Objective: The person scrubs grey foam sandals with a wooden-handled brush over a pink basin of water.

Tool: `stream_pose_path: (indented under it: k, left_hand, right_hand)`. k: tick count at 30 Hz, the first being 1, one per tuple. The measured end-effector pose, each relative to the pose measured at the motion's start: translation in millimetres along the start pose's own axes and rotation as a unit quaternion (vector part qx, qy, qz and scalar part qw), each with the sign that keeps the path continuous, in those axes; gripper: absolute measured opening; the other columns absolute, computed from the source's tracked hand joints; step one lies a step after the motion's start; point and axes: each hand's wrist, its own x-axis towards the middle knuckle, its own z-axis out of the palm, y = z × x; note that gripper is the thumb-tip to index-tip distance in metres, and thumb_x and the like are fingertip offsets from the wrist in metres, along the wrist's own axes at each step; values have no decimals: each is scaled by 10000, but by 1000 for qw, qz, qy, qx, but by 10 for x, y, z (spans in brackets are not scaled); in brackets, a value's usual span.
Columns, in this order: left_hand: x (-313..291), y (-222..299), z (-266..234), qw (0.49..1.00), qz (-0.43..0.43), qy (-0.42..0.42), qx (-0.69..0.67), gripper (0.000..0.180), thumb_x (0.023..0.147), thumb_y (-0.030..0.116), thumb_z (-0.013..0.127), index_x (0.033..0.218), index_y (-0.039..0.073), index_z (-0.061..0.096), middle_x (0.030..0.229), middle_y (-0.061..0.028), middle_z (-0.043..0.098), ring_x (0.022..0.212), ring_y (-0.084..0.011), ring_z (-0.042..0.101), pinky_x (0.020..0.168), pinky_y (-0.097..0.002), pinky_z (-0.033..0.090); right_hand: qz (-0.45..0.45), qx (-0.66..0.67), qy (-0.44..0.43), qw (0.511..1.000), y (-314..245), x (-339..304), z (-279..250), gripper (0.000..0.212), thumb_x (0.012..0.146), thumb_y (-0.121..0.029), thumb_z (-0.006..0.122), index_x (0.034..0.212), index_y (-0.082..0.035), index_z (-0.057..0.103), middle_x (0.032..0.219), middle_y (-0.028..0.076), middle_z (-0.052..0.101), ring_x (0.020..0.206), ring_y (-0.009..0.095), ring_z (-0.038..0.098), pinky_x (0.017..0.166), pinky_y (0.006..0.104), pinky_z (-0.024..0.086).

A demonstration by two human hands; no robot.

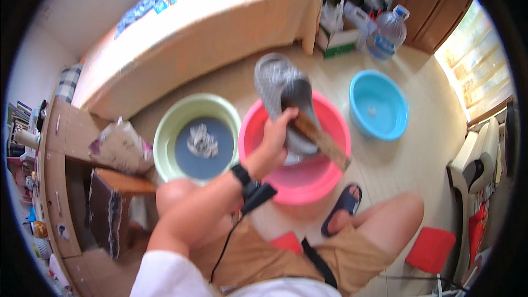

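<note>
My left hand (pixel 276 136), with a black band and device at the wrist, is closed over the pink basin. It holds a grey shoe (pixel 269 80), toe pointing away from me. A wooden brush (pixel 333 151) slants across the shoe's opening, its end sticking out to the lower right. My left fingers touch it, and its other end is hidden. The shoe is partly blurred. Below it stands the pink basin (pixel 300 187). My right hand is outside the picture.
To the left stands a pale green basin (pixel 165 157) with dark water and a wet whitish cloth (pixel 202 142). A blue basin (pixel 379 80) is at the right. A large water bottle (pixel 389 33), a bed (pixel 209 38), a wooden stool (pixel 124 181) and a red-topped stool (pixel 432 249) stand around.
</note>
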Motion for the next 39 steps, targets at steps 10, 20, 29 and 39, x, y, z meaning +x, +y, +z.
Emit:
stream_pose_path:
  k: [10,20,29,39]
  left_hand:
    - [81,-39,-72,1000,-13,-2,2,342,866,199,715,1134,29,586,1019,-87,655,928,-228,660,833,-392,559]
    - [57,-27,-36,1000,-25,2,16,303,868,202,706,1094,31,601,987,-99,676,909,-242,684,797,-401,579]
    - [46,36,-94,998,-38,3,45,325,884,255,700,1119,50,611,1074,-101,693,983,-265,683,951,-425,551]
    - [180,-92,-152,997,-60,-16,39,349,887,270,691,1134,35,617,1102,-127,694,1003,-279,676,966,-428,539]
  right_hand:
    - [0,2,2,1000,10,27,-101,41,936,-89,587,940,-53,605,850,22,590,708,111,488,667,294,442]
    - [-25,-27,11,999,-155,-80,-582,41,935,-85,576,931,-50,598,838,28,579,700,119,480,668,303,438]
    - [-44,-57,30,997,-359,-171,-1137,43,933,-80,566,923,-48,592,827,34,570,693,126,473,669,312,434]
    - [-30,-53,34,998,-137,-138,-968,47,932,-76,555,914,-45,585,814,40,560,686,133,465,671,322,430]
